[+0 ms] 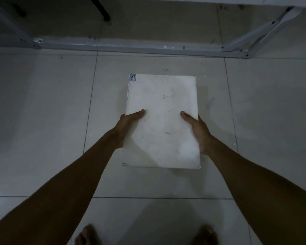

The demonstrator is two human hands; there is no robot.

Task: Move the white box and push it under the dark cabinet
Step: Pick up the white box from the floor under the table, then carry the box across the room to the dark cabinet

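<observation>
1. Grip: the left hand [126, 125] and right hand [197, 131] clamp the white box [162, 121] at its long sides. Each thumb lies flat on the lid; the fingers wrap the side walls, out of view.
2. Purpose: opposed side pressure likely keeps the box square during travel.
3. Position: the box is over the tiled floor [42, 121], just short of the grey metal frame [131, 45]. Whether it rests on the tiles or is lifted cannot be told.
4. Target: the shadowed gap beyond the frame — presumably the cabinet underside.
5. Materials: the lid is matte white, scuffed, rectangular, with a small label [132, 77] at its far-left corner and handwritten marks. The tiles are glossy, with thin dark grout lines.
</observation>
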